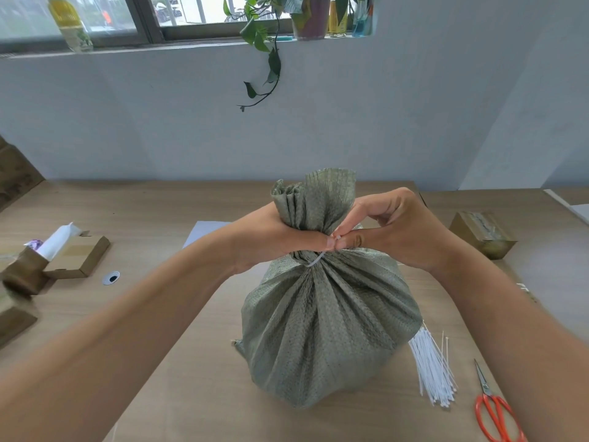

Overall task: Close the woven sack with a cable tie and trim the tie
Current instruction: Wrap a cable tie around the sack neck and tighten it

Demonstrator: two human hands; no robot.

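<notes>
A grey-green woven sack (325, 317) stands full and upright in the middle of the table, its neck bunched. My left hand (274, 237) grips the bunched neck from the left. A white cable tie (316, 259) runs around the neck just under that hand. My right hand (395, 231) pinches the tie's end between thumb and forefinger at the front of the neck, thumb tip against my left thumb. Red-handled scissors (492, 409) lie on the table at the lower right, untouched.
A bundle of white cable ties (433, 368) lies right of the sack. A taped cardboard box (483, 232) sits at the right; open cardboard boxes (76, 255) and a tape roll (111, 278) at the left. The wall and a hanging plant (264, 55) are behind the table.
</notes>
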